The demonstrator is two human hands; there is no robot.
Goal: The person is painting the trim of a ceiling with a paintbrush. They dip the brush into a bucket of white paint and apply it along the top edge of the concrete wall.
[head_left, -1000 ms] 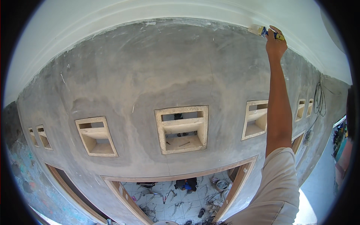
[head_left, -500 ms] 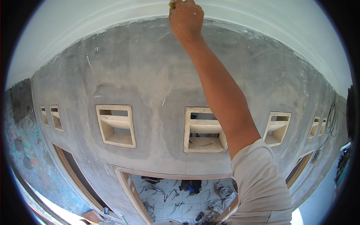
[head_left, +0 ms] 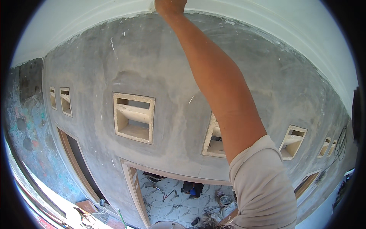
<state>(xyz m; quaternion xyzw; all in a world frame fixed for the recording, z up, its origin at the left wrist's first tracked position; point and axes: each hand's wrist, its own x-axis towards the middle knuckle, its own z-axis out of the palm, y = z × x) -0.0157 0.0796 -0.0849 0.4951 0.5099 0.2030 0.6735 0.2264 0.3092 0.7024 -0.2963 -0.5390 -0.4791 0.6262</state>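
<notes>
My right arm reaches up from the lower right, in a light short sleeve. My right hand [head_left: 171, 6] is at the top edge of the picture, against the white ceiling moulding [head_left: 100, 21] where it meets the grey plastered wall [head_left: 160, 57]. The hand looks closed, but its fingers are largely cut off by the picture's edge. A small pale piece [head_left: 152, 6] shows just left of it, too little to name. My left hand is out of view.
Pale vent frames, one a vent block [head_left: 134, 131], are set in the wall. Below, a doorway frame [head_left: 134, 191] opens onto a tiled floor [head_left: 169, 210] with a person [head_left: 191, 188], a bucket [head_left: 225, 200] and tools. Looped cable [head_left: 340, 147] hangs at right.
My right hand has moved left and slightly up along the moulding, its fingers passing mostly out of the picture. The view has tilted, shifting the wall's left side up and right.
</notes>
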